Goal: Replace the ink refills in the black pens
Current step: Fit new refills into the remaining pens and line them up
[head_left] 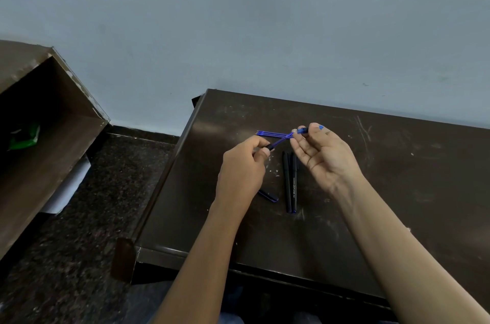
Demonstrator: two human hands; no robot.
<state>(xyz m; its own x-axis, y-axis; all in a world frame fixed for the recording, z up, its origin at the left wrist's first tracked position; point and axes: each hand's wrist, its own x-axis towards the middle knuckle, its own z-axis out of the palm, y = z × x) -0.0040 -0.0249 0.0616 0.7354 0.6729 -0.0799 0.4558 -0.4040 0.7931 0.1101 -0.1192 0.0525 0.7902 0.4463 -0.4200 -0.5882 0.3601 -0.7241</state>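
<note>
My left hand [242, 167] grips a black pen barrel [270, 147], most of it hidden in the fist. A blue refill [282, 139] sticks out of the barrel toward my right hand [322, 154], which pinches the refill's blue tip section [302, 130] between thumb and fingers. Both hands hover above the dark table [397, 191]. Several spare blue refills [270, 134] lie side by side on the table behind the hands. Two black pens [291, 185] lie together below my right hand. A black pen cap [268, 195] rests by my left wrist.
The table's left edge [169, 172] drops to a dark speckled floor [79, 244]. An open brown cabinet [39, 124] stands at the left with a green packet [25, 136] inside. A pale blue wall [265, 45] runs behind the table.
</note>
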